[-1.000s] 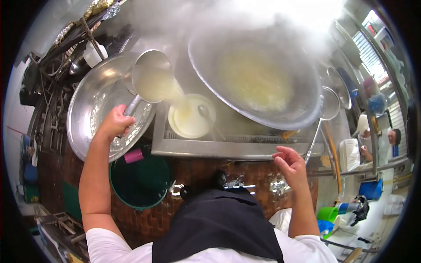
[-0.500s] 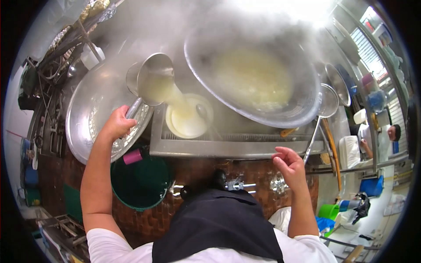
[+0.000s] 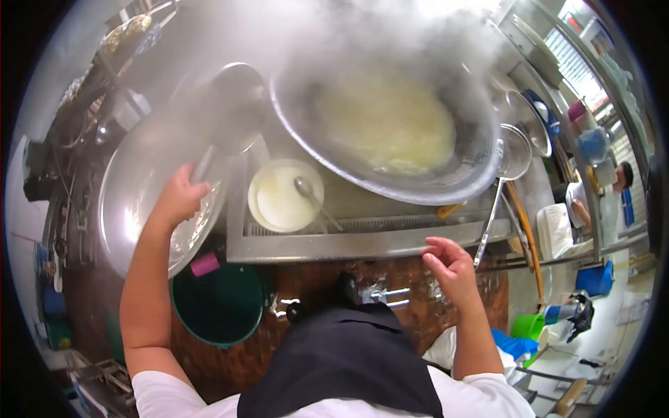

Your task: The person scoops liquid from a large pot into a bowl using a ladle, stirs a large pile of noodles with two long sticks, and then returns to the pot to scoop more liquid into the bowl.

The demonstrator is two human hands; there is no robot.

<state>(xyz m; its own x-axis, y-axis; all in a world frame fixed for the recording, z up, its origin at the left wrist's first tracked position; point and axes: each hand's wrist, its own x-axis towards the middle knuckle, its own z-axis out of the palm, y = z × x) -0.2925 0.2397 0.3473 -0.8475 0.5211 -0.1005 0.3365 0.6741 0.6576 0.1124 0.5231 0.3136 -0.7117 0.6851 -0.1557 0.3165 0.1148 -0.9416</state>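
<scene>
My left hand is closed around the handle of a large metal dipper, which is blurred by steam. The dipper hangs above the right side of a wide, shiny metal basin. Just right of it, a white bowl on the steel stovetop holds whitish liquid, and a metal spoon leans in it. Behind stands a big, steaming metal pan of pale yellow liquid. In front of the stove edge, my right hand hovers with fingers apart, holding nothing.
A wire skimmer leans at the pan's right, near wooden handles. On the brick floor below stands a dark green tub, with a pink object at its rim. Another person is at far right. Steam veils the back.
The stream of liquid from the dipper into the white bowl has stopped. My left hand has moved the dipper slightly back and tilted it. The view has shifted a little; my right hand stays open.
</scene>
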